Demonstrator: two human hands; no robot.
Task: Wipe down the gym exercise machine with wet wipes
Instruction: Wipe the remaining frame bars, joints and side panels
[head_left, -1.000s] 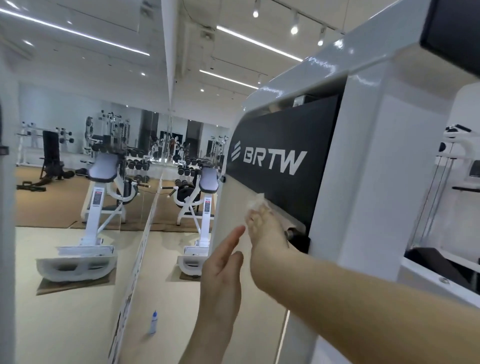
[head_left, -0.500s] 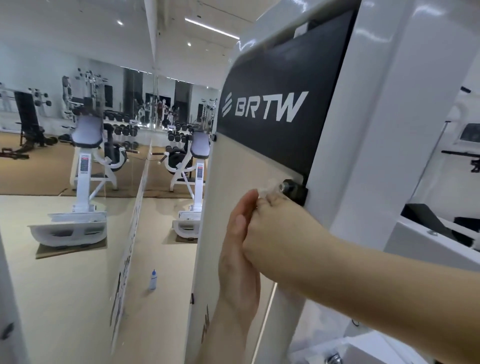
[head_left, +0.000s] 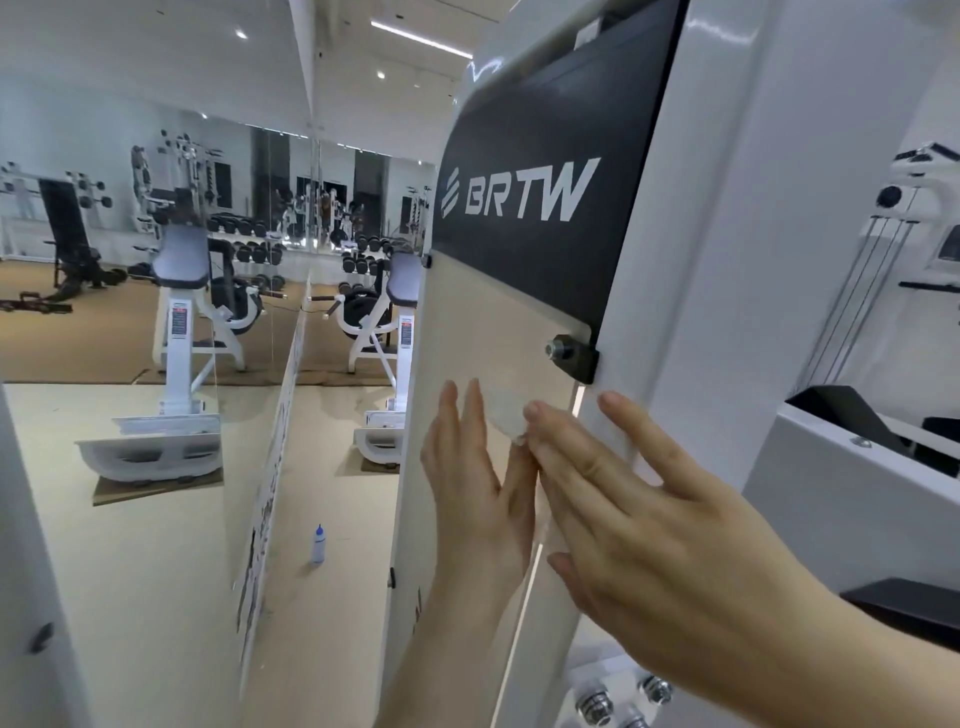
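Note:
The white exercise machine (head_left: 727, 260) fills the right half of the head view, with a black BRTW panel (head_left: 524, 192) over a pale clear cover (head_left: 483, 332). A white wet wipe (head_left: 503, 415) lies flat on that cover just below the black bolt bracket (head_left: 571, 356). My right hand (head_left: 639, 525) presses the wipe against the cover with flat, spread fingers, its index finger on the white post. My left hand (head_left: 478, 483) rests flat against the cover beside it, fingertips touching the wipe's left edge.
A small white bottle with a blue cap (head_left: 318, 544) stands on the beige floor to the left. Another white machine (head_left: 384, 332) and its mirror image (head_left: 182, 332) stand behind. A mirror wall edge (head_left: 270, 467) runs along the floor. Bolts (head_left: 618, 699) show at the machine's base.
Both hands slid down from the black panel's lower edge to below the bolt bracket. The right hand went from bunched over the wipe to flat with spread fingers.

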